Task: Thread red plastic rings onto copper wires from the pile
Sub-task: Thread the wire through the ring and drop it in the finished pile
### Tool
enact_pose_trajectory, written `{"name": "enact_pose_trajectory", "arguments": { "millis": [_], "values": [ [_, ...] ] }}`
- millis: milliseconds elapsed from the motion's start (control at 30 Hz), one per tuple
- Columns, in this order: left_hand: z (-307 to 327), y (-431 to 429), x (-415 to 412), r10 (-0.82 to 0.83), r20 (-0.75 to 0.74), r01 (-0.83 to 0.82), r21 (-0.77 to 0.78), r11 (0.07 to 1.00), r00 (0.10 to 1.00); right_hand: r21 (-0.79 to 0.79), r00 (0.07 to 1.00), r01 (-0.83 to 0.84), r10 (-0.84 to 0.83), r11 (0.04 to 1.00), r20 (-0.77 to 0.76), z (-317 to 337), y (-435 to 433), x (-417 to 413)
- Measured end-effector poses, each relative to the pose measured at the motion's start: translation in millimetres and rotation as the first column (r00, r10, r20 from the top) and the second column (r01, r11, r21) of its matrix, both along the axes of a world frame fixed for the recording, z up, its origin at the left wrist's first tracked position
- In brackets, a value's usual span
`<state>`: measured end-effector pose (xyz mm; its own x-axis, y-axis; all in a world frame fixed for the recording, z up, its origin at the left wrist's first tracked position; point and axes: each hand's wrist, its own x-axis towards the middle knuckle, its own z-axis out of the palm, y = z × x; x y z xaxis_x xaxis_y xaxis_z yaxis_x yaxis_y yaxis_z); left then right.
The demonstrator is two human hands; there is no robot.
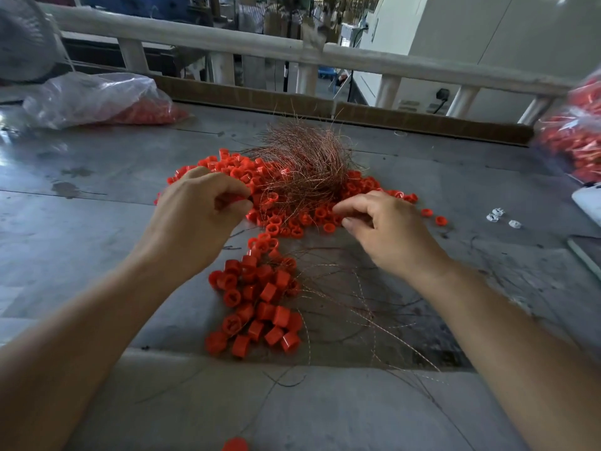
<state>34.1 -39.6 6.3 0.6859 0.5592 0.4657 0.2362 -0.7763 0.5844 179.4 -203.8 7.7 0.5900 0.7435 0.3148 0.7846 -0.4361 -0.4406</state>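
- Two hands are over the work, apart from each other, with the pile of red rings (294,222) lying between and beyond them on the grey table (81,229).
- My left hand (201,205) has its fingers curled, and thumb and fingertips pinch something red at the pile's left edge. It looks like a ring or two, but the count is not readable.
- My right hand (387,231) is at the pile's right edge, with forefinger and thumb bent toward each other and a small gap showing. I cannot tell whether a wire is held there, as the strands are too fine.
- The copper wire bundle (307,164), a tangled nest, rests on the far part of the ring pile, with strands fanning upward.
- A nearer cluster of red rings (260,307) lies between my forearms. Loose copper wires (357,307) trail from it to the right and toward me.
- One red ring (234,444) sits at the bottom edge.
- A clear plastic bag (97,99) with red parts inside lies at far left, and a second bag (575,135) of the same is at the right edge.
- Several small white parts (497,216) lie right of the pile, well apart from it.
- A cardboard strip (260,96) and a pale railing (227,43) border the table's far side.
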Motion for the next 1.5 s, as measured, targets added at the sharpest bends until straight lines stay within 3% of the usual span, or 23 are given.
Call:
{"name": "enact_pose_trajectory", "arguments": {
  "millis": [133, 300, 500, 633, 867, 1000, 1067, 1233, 1400, 1500],
  "values": [
    [2, -8, -2, -0.074, 0.055, 0.074, 0.005, 0.997, 0.996, 0.071, 0.995, 0.065, -0.070, 0.995, 0.076, 3, 1, 6],
    [3, -10, -3, -0.093, 0.057, 0.092, 0.018, 0.996, 0.994, -0.023, 0.997, -0.060, 0.061, 0.998, 0.055, -4, 11, 0],
    [4, -11, -4, -0.112, 0.048, 0.111, 0.015, 0.994, 0.993, 0.221, 0.996, -0.006, -0.013, 0.975, 0.086, 3, 6, -2],
    [3, -13, -4, -0.123, 0.045, 0.122, 0.019, 0.992, 0.991, 0.292, 0.996, -0.022, -0.005, 0.956, 0.091, 3, 5, -6],
    [0, -15, -4, -0.134, 0.047, 0.134, 0.003, 0.991, 0.990, 0.080, 0.994, -0.102, 0.098, 0.992, 0.057, -3, 7, -4],
    [2, -15, -5, -0.142, 0.045, 0.141, 0.014, 0.990, 0.989, 0.237, 0.997, -0.057, 0.041, 0.970, 0.071, -1, 5, -6],
    [2, -17, -5, -0.138, 0.044, 0.138, 0.021, 0.990, 0.989, 0.239, 0.997, -0.048, 0.031, 0.970, 0.073, 0, 3, -4],
    [1, -18, -4, -0.157, 0.017, 0.156, 0.019, 0.987, 0.987, -0.001, 0.982, -0.183, 0.183, 0.983, 0.049, -6, 6, -3],
    [1, -18, -5, -0.158, 0.019, 0.157, 0.017, 0.987, 0.987, 0.345, 0.990, -0.085, 0.040, 0.935, 0.134, -2, 3, -4],
    [0, -17, -3, -0.161, 0.021, 0.161, 0.015, 0.987, 0.987, 0.452, 0.989, -0.036, -0.034, 0.892, 0.145, 0, -1, -2]
  ]
}}
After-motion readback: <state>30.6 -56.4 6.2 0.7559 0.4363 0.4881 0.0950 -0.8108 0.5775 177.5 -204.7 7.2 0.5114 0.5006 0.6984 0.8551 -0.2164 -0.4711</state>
